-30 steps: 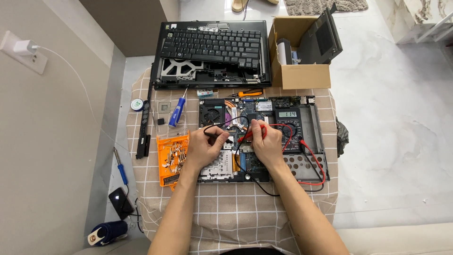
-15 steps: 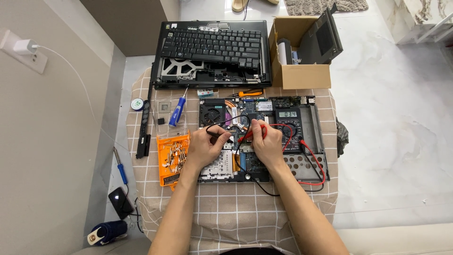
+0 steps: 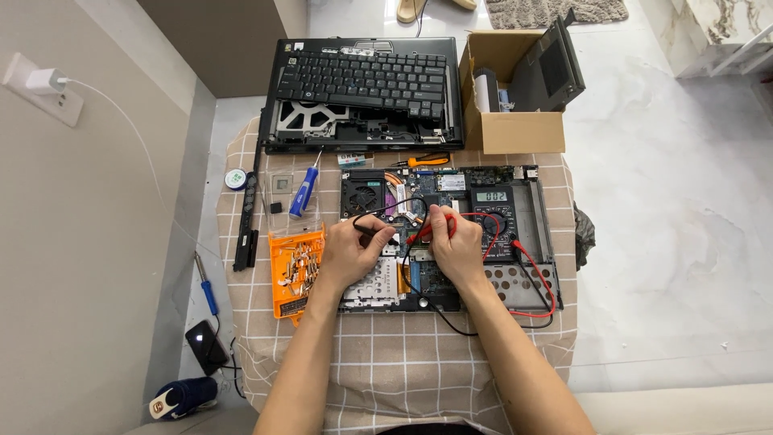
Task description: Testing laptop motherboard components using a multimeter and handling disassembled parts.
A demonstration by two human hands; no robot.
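Hidden bits on the table

The hands cover part of the board [image 3: 419, 242], so the probe tips can't be seen. The slippers [image 3: 419, 8] and rug [image 3: 555, 10] are cut off at the top.

Looks like a home to me, improvised repair spot: small counter under a beige checked cloth [image 3: 386, 379], glossy white marble-look floor tiles [image 3: 676, 242], grey shaggy rug [image 3: 555, 11], tan slippers [image 3: 419, 8], white charger in a wall socket [image 3: 44, 84].

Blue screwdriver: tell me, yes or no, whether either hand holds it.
No, the blue screwdriver lies on the cloth, apart from the left hand and right hand.
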